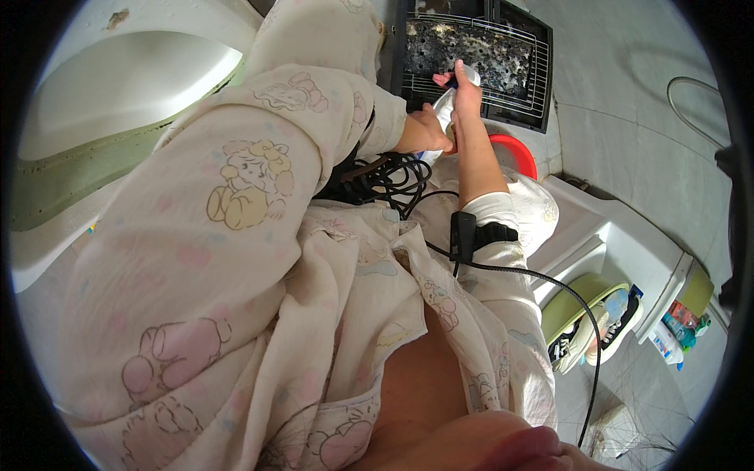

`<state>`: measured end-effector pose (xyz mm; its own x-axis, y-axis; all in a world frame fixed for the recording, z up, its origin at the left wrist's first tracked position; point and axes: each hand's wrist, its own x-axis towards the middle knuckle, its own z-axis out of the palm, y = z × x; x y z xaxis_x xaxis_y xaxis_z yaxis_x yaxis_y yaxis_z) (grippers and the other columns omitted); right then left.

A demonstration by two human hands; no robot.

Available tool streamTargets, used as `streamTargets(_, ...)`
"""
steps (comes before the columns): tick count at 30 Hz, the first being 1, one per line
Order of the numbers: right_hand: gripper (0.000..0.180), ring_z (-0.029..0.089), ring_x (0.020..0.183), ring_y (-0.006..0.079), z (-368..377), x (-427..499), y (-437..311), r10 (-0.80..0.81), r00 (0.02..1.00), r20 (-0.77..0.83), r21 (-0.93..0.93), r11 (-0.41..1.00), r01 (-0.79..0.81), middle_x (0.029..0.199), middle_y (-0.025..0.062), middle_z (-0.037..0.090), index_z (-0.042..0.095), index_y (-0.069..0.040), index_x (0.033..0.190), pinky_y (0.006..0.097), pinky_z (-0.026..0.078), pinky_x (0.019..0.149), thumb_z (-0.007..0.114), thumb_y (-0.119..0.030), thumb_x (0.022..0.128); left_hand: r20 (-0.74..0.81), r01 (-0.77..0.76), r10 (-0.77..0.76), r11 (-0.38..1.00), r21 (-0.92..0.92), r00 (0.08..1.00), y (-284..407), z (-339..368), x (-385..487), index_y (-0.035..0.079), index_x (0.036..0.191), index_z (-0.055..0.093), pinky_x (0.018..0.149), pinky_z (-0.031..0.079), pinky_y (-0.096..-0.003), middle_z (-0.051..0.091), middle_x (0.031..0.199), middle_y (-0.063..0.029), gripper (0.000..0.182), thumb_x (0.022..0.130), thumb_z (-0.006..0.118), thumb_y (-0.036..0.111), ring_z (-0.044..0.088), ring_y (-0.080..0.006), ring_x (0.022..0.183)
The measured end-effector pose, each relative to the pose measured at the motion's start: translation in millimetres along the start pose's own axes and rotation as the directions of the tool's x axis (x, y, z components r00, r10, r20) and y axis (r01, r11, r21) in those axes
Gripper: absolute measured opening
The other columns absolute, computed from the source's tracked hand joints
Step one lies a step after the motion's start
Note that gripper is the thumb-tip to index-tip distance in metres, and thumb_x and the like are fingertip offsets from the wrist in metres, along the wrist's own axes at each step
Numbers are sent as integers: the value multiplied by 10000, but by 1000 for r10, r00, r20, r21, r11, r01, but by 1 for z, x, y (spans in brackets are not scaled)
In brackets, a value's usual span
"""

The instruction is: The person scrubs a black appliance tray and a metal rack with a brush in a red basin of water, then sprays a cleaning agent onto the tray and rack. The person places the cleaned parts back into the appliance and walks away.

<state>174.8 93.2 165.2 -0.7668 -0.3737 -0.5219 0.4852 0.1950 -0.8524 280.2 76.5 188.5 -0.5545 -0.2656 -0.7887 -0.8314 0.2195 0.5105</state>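
Note:
Near the top centre, my right hand (467,97) is closed around the upper end of a white plastic bottle (443,109) with blue parts, its thumb pointing up the picture. My left hand (429,130) grips the same bottle lower down. The bottle is tilted, and my hands and forearm hide much of it. Just beyond my hands lies a black perforated metal plate (498,56), blotched with pale and dark grime. It sits with a wire rack (539,76) in a black rectangular frame (549,53).
A red plastic basin (518,152) is partly behind my right forearm. Coiled black cable (406,176) hangs by my left forearm; another cable crosses my right sleeve. At right, sneakers (615,324) stand in a green basin (580,291) beside a white ledge (639,235). A white sink-like fixture (135,88) is at left.

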Motion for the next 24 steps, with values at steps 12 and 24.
streamTargets(12,319,598,535,213,3,0,-9,-64,997,42,-11,998,65,587,100,552,568,67,800,328,530,535,666,-237,789,-84,3,-6,1000,-31,996,3,5,7,-31,1170,324,873,445,-376,492,1127,-251,854,519,772,292,521,-353,1043)
streamTargets(24,286,572,522,197,2,2,-12,-58,996,64,68,996,54,627,103,565,576,50,774,338,528,519,681,-216,777,-98,-2,0,1000,-20,995,9,2,3,-30,1167,314,869,446,-385,486,1121,-254,864,510,774,292,518,-350,1046)
